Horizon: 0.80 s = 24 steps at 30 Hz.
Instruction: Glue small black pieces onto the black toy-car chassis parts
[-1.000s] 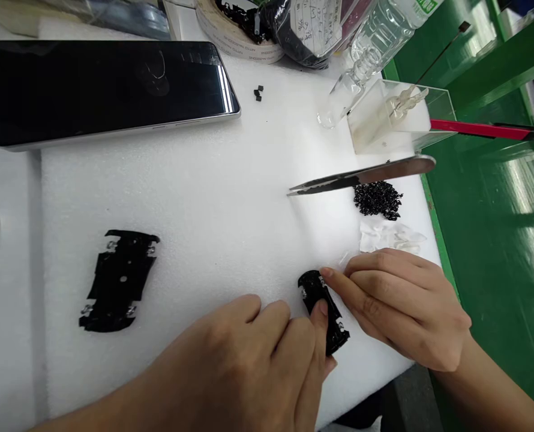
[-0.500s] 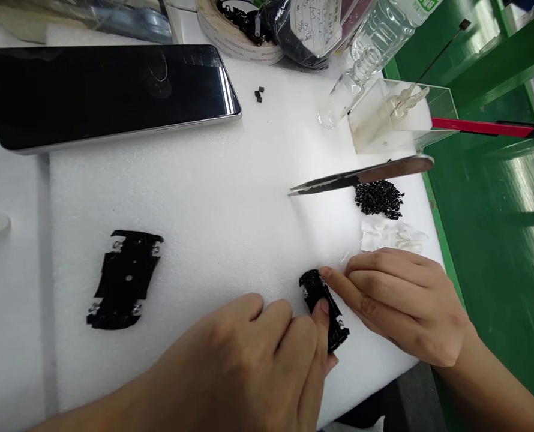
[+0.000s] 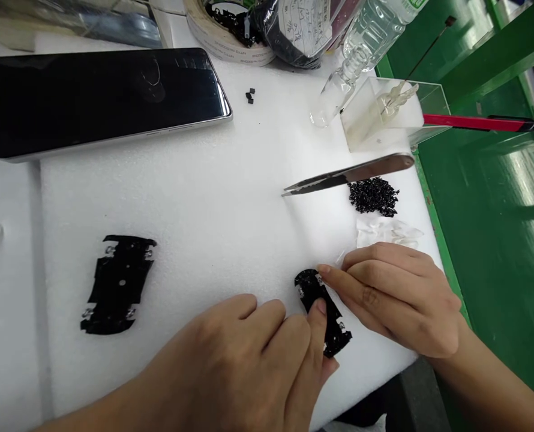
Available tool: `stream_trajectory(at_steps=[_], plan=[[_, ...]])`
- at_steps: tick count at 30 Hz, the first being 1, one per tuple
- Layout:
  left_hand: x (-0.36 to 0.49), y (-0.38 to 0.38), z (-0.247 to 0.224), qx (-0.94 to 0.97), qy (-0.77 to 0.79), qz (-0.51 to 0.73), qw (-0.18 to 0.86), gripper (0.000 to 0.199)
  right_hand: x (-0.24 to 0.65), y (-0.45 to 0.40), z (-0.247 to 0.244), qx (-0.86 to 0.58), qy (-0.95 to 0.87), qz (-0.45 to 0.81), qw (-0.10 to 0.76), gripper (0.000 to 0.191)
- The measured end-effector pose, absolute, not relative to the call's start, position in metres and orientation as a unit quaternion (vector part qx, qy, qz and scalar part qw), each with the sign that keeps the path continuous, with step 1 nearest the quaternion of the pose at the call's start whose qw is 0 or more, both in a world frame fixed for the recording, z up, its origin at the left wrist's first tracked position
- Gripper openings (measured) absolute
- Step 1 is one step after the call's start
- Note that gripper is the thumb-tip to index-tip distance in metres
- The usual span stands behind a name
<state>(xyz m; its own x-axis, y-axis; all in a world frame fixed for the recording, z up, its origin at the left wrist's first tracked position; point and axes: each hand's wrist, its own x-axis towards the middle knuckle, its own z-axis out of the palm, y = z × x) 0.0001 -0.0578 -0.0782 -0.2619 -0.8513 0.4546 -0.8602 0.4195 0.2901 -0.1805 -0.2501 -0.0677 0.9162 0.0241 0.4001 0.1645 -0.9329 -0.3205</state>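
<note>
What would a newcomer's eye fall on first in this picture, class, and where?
Probably the large dark-screened device at the upper left, with its glossy face. Next, at the lower right, the small black part that the left grip holds and the right grip touches. A similar-looking piece lies at the lower left.

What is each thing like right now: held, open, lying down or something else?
Small black notched plate: held by bare left hand, touched by bare right hand.
Other black notched plate: lying untouched.
Silver metal tweezers: not held, tips slightly apart.
Glossy black rectangular device: screen dark.
Tiny black pieces: loosely heaped.
Thin white paperlike scrap: crumpled.
</note>
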Motion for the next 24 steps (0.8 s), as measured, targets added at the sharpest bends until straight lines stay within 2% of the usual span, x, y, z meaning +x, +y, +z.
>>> stream_trajectory(at_steps=[7, 11, 15, 20, 24], plan=[[-0.001, -0.058, -0.079, 0.555, -0.781, 0.003, 0.287, 0.035, -0.178, -0.251, -0.066, -0.965, -0.048, -0.199, 0.163, 0.022], [-0.005, -0.06, -0.076, 0.577, -0.754, -0.012, 0.313, 0.038, -0.17, -0.251, -0.062, -0.967, -0.058, -0.197, 0.149, 0.013], [-0.006, -0.06, -0.075, 0.578, -0.753, -0.013, 0.314, 0.039, -0.167, -0.25, -0.061, -0.967, -0.056, -0.199, 0.149, 0.023], [-0.003, -0.059, -0.073, 0.557, -0.786, -0.003, 0.267, 0.031, -0.173, -0.248, -0.065, -0.967, -0.051, -0.186, 0.167, 0.015], [-0.002, -0.062, -0.073, 0.532, -0.809, 0.007, 0.25, 0.03, -0.172, -0.248, -0.066, -0.966, -0.056, -0.193, 0.162, 0.02]])
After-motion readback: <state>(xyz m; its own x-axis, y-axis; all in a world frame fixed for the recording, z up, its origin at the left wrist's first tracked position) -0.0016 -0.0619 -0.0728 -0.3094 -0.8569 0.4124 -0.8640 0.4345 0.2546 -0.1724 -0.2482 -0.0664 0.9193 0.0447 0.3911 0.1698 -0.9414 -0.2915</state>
